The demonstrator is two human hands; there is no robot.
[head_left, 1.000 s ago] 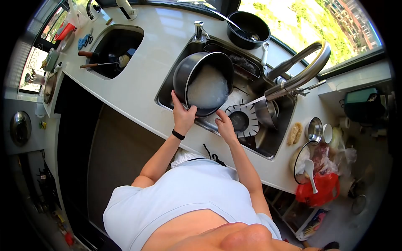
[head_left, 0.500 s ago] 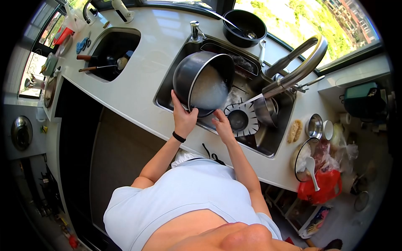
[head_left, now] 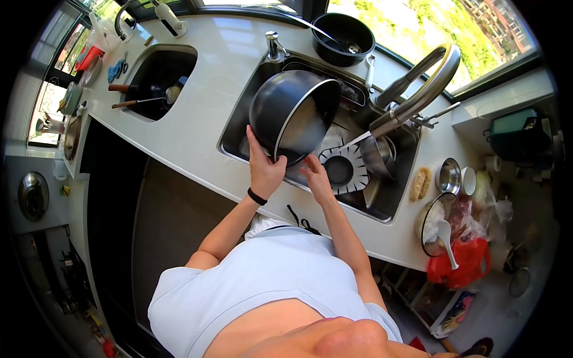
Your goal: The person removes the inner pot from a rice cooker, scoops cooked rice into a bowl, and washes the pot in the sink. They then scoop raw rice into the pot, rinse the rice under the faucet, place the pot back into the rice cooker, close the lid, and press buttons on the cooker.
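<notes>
A black pot (head_left: 271, 104) is tilted over the right-hand sink (head_left: 230, 143), its mouth turned to the right. Cloudy whitish liquid (head_left: 303, 128) shows inside it. My left hand (head_left: 266, 173) grips the pot's near side, thumb at the rim and fingers along the outer wall. At the lower rim, my right hand (head_left: 316, 178) holds the pot with curled fingers, partly hidden by it. Below the mouth, a small dark round bowl-like piece (head_left: 338, 170) sits in a pale slotted rack in the sink. A metal pan (head_left: 377, 156) leans at the sink's right side.
A curved faucet (head_left: 427, 98) arches over the sink's right side. Behind stands another black pot (head_left: 343, 39) with a long utensil. The left sink (head_left: 160, 80) holds wooden-handled cookware. Metal bowls (head_left: 447, 176), a glass lid (head_left: 431, 230) and a red bag (head_left: 459, 262) crowd the right counter.
The pot has tipped further to the right, so more of its outer wall and less of the liquid shows. Both hands keep their places on it.
</notes>
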